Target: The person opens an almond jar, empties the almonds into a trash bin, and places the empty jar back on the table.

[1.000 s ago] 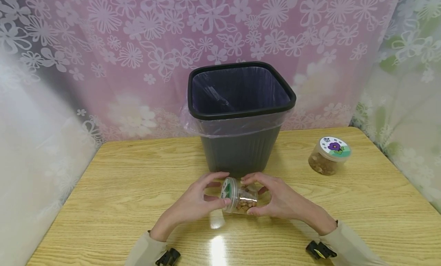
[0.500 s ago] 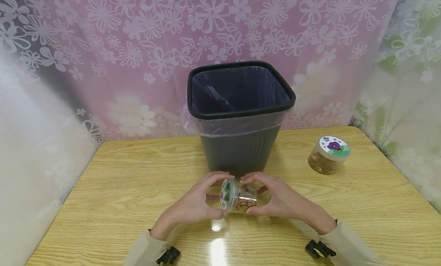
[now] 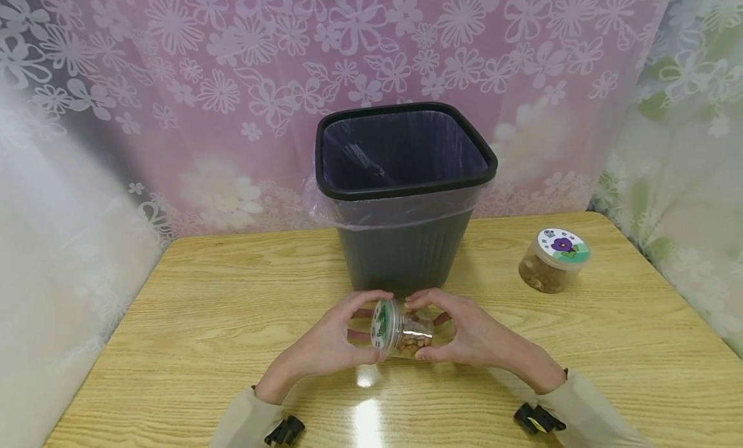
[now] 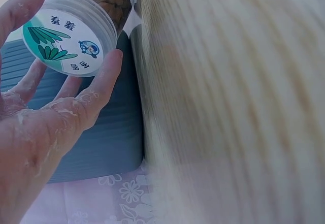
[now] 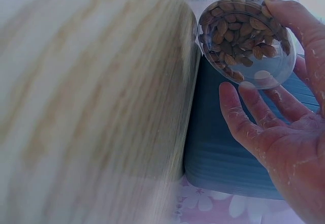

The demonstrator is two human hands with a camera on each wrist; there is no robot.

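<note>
A clear plastic jar of almonds (image 3: pixel 415 337) lies on its side between both hands, in front of the bin. Its lid (image 4: pixel 71 36), with a white and green leaf label, faces left. My left hand (image 3: pixel 331 345) grips the lid's rim, thumb at the near edge and fingers over the far edge. On the other end, my right hand (image 3: pixel 478 335) holds the jar's body with thumb and fingers around its base. Brown almonds (image 5: pixel 241 33) show through the jar's bottom in the right wrist view. The lid is still on the jar.
A dark grey bin (image 3: pixel 406 254) with a black rim and clear liner stands right behind the hands. Another lidded jar (image 3: pixel 551 267), with a purple flower label, stands on the right of the wooden table (image 3: pixel 232 293). A pink floral curtain (image 3: pixel 232 113) hangs behind.
My left thumb has slid from the lid's side down to its near lower edge, and the lid's label shows turned. My right hand and the jar's body have stayed in place.
</note>
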